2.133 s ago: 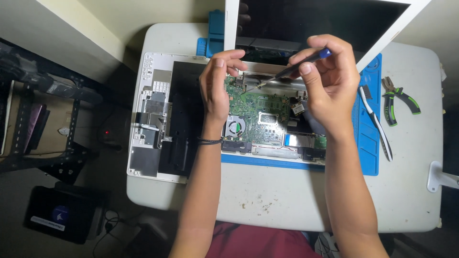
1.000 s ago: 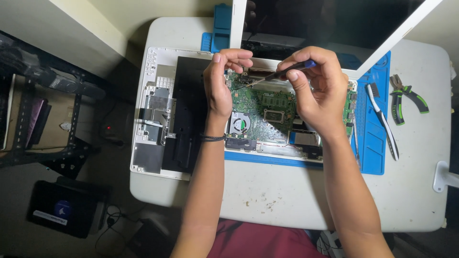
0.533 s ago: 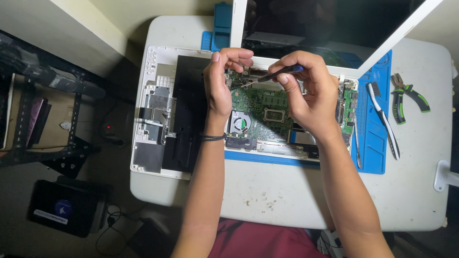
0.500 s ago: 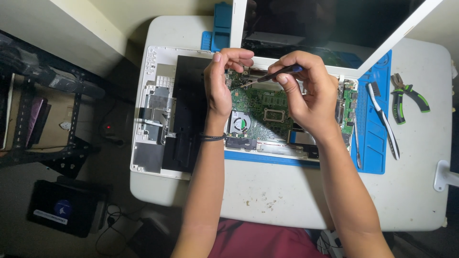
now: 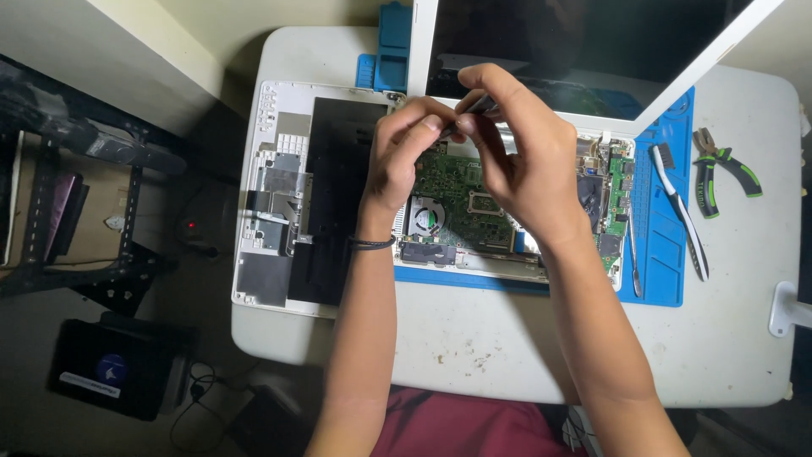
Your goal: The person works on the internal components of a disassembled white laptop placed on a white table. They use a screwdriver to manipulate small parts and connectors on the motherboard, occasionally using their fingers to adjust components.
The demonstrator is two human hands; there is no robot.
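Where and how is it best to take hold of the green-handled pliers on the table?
Probably by the two green handles, coming from above. The pliers lie flat on the table, apart from other tools, handles spread toward the near right edge; the metal jaws point away.

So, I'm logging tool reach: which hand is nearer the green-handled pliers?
Right. The right hand is over the laptop's circuit board, closer to the pliers at the table's right edge; the left hand lies farther left.

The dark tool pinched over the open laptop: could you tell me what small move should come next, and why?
Probably steady the tool with the left hand before pressing. Both hands meet at its tip near the hinge edge of the green circuit board, and the right hand hides the contact point.
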